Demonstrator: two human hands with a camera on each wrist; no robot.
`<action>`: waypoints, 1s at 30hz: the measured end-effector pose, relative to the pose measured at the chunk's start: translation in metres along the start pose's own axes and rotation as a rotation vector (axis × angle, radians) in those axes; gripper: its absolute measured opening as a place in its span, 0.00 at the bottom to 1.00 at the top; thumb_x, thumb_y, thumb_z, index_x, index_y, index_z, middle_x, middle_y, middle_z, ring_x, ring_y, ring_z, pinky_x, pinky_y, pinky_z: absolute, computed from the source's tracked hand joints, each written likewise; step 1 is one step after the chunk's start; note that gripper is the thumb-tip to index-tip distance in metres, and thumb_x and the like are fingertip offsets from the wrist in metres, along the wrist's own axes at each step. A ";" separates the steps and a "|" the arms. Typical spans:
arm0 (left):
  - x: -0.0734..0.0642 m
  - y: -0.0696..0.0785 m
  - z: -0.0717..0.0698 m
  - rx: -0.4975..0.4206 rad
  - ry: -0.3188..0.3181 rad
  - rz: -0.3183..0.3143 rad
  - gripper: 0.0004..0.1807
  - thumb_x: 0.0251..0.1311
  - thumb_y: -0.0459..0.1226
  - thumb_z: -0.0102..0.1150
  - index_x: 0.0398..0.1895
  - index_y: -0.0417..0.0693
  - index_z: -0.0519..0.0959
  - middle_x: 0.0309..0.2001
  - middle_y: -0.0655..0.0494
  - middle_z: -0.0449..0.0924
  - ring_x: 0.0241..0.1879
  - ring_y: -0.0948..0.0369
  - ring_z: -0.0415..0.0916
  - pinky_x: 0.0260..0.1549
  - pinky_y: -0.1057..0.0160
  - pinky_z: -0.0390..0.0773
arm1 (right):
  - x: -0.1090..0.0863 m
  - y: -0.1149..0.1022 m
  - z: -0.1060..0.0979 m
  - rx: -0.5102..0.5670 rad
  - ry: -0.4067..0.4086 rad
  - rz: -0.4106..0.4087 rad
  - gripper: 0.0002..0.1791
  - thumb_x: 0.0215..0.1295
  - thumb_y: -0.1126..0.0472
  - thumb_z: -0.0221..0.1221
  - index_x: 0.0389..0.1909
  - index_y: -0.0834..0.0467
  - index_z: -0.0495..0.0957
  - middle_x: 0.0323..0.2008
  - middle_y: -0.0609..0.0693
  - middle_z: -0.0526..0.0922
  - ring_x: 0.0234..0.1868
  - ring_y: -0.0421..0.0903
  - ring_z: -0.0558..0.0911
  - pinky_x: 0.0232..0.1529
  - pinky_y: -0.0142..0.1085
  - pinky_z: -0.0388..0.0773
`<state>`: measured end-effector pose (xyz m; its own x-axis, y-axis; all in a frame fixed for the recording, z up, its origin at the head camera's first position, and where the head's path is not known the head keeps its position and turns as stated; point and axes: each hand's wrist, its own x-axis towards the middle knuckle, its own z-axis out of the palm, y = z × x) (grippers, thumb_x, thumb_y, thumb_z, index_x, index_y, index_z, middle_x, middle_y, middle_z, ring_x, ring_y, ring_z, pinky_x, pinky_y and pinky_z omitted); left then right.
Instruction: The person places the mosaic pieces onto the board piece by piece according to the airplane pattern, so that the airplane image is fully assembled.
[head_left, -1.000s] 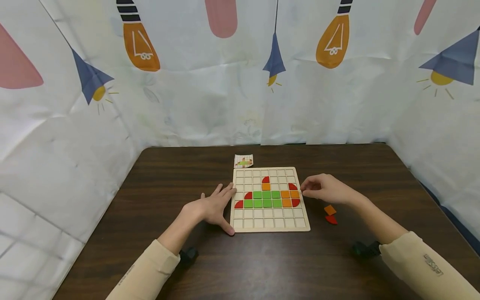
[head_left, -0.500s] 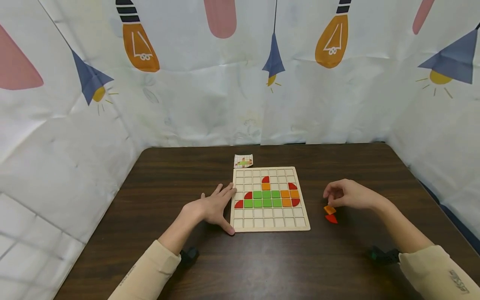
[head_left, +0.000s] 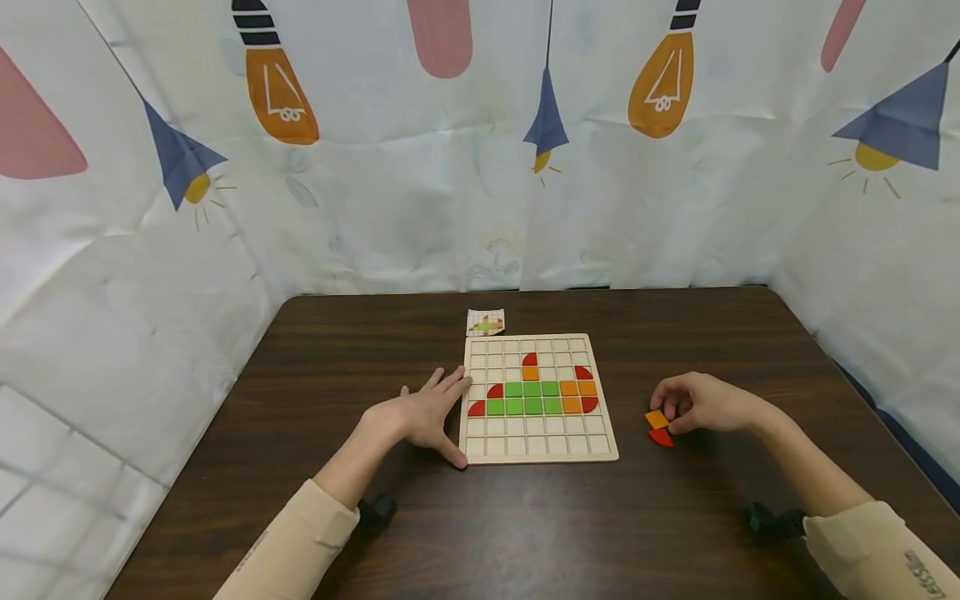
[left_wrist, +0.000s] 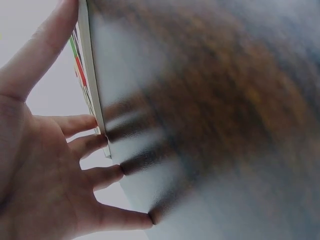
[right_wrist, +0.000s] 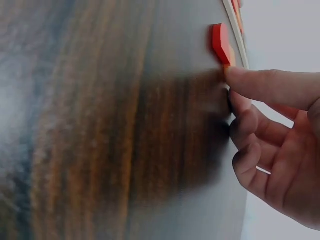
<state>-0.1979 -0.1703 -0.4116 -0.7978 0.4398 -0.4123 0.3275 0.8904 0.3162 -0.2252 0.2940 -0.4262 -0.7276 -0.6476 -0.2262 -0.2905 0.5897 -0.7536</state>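
Note:
A wooden grid board (head_left: 538, 447) lies on the table, bearing green, orange and red tiles in its cells. My left hand (head_left: 415, 421) rests at the board's left edge, fingers spread and straight; the left wrist view shows its fingertips against the rim and tabletop. Right of the board, my right hand (head_left: 701, 402) pinches an orange square tile (head_left: 657, 419) at table level between thumb and forefinger. Just in front of that tile lies a red quarter-round tile (head_left: 661, 437), also seen as a red tile (right_wrist: 220, 42) beyond the thumb in the right wrist view.
A small picture card (head_left: 485, 322) with a coloured grid pattern lies behind the board's far left corner. The dark wooden table (head_left: 540, 533) ends at a white printed curtain (head_left: 420, 217) behind it.
My right hand has moved from the board's right edge, rightward and nearer, to the loose tiles, and now grips the orange one. The left hand has stayed in place.

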 end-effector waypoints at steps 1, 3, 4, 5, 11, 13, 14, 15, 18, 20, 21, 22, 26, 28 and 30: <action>0.000 0.000 0.000 -0.001 0.001 0.000 0.71 0.43 0.61 0.81 0.84 0.48 0.47 0.83 0.50 0.35 0.81 0.44 0.32 0.63 0.21 0.46 | 0.000 0.000 0.000 -0.004 0.005 0.002 0.14 0.60 0.69 0.70 0.46 0.62 0.80 0.32 0.51 0.77 0.30 0.45 0.77 0.33 0.35 0.77; 0.000 0.000 0.000 0.001 0.003 -0.001 0.71 0.43 0.61 0.81 0.84 0.48 0.47 0.83 0.50 0.35 0.81 0.44 0.32 0.63 0.21 0.47 | 0.000 0.000 0.001 -0.009 0.016 0.011 0.14 0.59 0.69 0.70 0.46 0.62 0.80 0.32 0.50 0.77 0.30 0.45 0.76 0.32 0.35 0.77; 0.000 0.000 0.000 0.000 0.004 -0.001 0.71 0.43 0.60 0.81 0.84 0.48 0.47 0.83 0.50 0.35 0.81 0.44 0.32 0.63 0.20 0.47 | 0.000 0.000 0.001 -0.010 0.020 0.014 0.14 0.59 0.69 0.70 0.45 0.62 0.80 0.32 0.50 0.77 0.30 0.45 0.76 0.32 0.34 0.77; 0.000 0.000 0.000 0.000 0.004 -0.001 0.71 0.43 0.61 0.81 0.84 0.48 0.47 0.83 0.50 0.35 0.81 0.44 0.32 0.63 0.20 0.47 | 0.000 0.000 0.002 -0.010 0.024 0.015 0.14 0.59 0.69 0.71 0.45 0.63 0.80 0.32 0.50 0.77 0.30 0.45 0.76 0.32 0.35 0.77; 0.000 0.000 -0.001 -0.002 0.002 -0.005 0.71 0.42 0.61 0.81 0.84 0.47 0.47 0.83 0.49 0.35 0.81 0.44 0.32 0.63 0.21 0.46 | 0.001 0.000 0.003 -0.020 0.038 0.023 0.14 0.62 0.66 0.71 0.45 0.64 0.79 0.31 0.49 0.78 0.31 0.44 0.77 0.33 0.35 0.77; 0.000 0.000 -0.001 -0.003 0.001 -0.007 0.71 0.42 0.61 0.81 0.84 0.47 0.47 0.83 0.49 0.35 0.81 0.44 0.32 0.63 0.21 0.46 | 0.001 -0.001 0.002 -0.030 0.042 0.039 0.14 0.63 0.65 0.70 0.45 0.64 0.79 0.32 0.49 0.78 0.31 0.44 0.78 0.34 0.35 0.77; 0.000 0.000 -0.001 -0.002 0.001 -0.007 0.71 0.43 0.61 0.81 0.84 0.47 0.47 0.83 0.49 0.35 0.81 0.44 0.31 0.63 0.21 0.46 | 0.002 -0.001 0.002 -0.036 0.044 0.043 0.14 0.63 0.64 0.70 0.45 0.64 0.79 0.32 0.49 0.79 0.32 0.44 0.78 0.35 0.35 0.77; 0.000 -0.001 -0.001 -0.002 0.000 -0.008 0.71 0.43 0.61 0.81 0.84 0.47 0.47 0.83 0.49 0.35 0.81 0.44 0.31 0.63 0.21 0.46 | 0.002 -0.001 0.002 -0.040 0.045 0.052 0.13 0.64 0.64 0.69 0.46 0.64 0.79 0.32 0.48 0.79 0.32 0.44 0.78 0.35 0.35 0.77; 0.001 -0.001 0.000 0.000 -0.004 -0.008 0.71 0.43 0.61 0.80 0.84 0.48 0.46 0.83 0.50 0.35 0.81 0.44 0.31 0.63 0.21 0.46 | 0.003 -0.002 0.002 -0.055 0.046 0.074 0.13 0.65 0.63 0.68 0.46 0.64 0.78 0.32 0.48 0.79 0.32 0.45 0.78 0.35 0.35 0.77; 0.001 -0.001 0.000 -0.002 -0.004 -0.007 0.71 0.43 0.61 0.80 0.84 0.48 0.46 0.84 0.50 0.35 0.81 0.44 0.31 0.63 0.21 0.46 | 0.004 -0.004 0.002 -0.061 0.048 0.087 0.13 0.66 0.62 0.67 0.46 0.64 0.78 0.32 0.48 0.79 0.32 0.46 0.77 0.34 0.35 0.76; 0.001 -0.001 0.001 -0.003 -0.004 -0.006 0.71 0.43 0.61 0.80 0.84 0.48 0.46 0.84 0.50 0.35 0.81 0.44 0.31 0.63 0.21 0.46 | 0.004 -0.004 0.002 -0.064 0.049 0.092 0.13 0.66 0.62 0.67 0.46 0.64 0.78 0.32 0.48 0.79 0.32 0.46 0.77 0.34 0.35 0.76; 0.001 -0.001 0.001 -0.005 -0.003 -0.005 0.71 0.43 0.61 0.81 0.84 0.48 0.46 0.84 0.50 0.35 0.81 0.44 0.31 0.63 0.21 0.46 | 0.004 -0.005 0.002 -0.064 0.051 0.096 0.14 0.66 0.62 0.67 0.46 0.65 0.78 0.32 0.48 0.79 0.32 0.46 0.77 0.34 0.36 0.76; 0.000 -0.001 0.001 -0.012 -0.002 -0.001 0.71 0.43 0.60 0.81 0.84 0.48 0.46 0.84 0.50 0.34 0.81 0.44 0.31 0.63 0.21 0.45 | 0.007 -0.008 0.002 -0.066 0.064 0.090 0.14 0.66 0.63 0.66 0.47 0.66 0.77 0.32 0.48 0.80 0.32 0.47 0.78 0.34 0.36 0.76; 0.000 -0.001 0.001 -0.008 -0.003 -0.001 0.71 0.43 0.61 0.81 0.84 0.48 0.46 0.84 0.50 0.34 0.81 0.44 0.31 0.63 0.21 0.46 | 0.008 -0.009 0.002 -0.065 0.072 0.083 0.14 0.66 0.63 0.66 0.47 0.66 0.77 0.32 0.48 0.80 0.32 0.47 0.78 0.34 0.37 0.77; 0.000 -0.001 0.001 -0.006 -0.004 0.000 0.71 0.43 0.61 0.81 0.84 0.48 0.46 0.84 0.50 0.34 0.81 0.44 0.31 0.63 0.21 0.46 | 0.010 -0.011 0.002 -0.067 0.082 0.079 0.14 0.66 0.63 0.66 0.47 0.66 0.78 0.32 0.48 0.81 0.32 0.47 0.78 0.34 0.37 0.77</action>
<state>-0.1981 -0.1711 -0.4128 -0.7961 0.4399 -0.4156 0.3241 0.8899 0.3211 -0.2280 0.2801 -0.4220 -0.7974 -0.5579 -0.2299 -0.2690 0.6697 -0.6922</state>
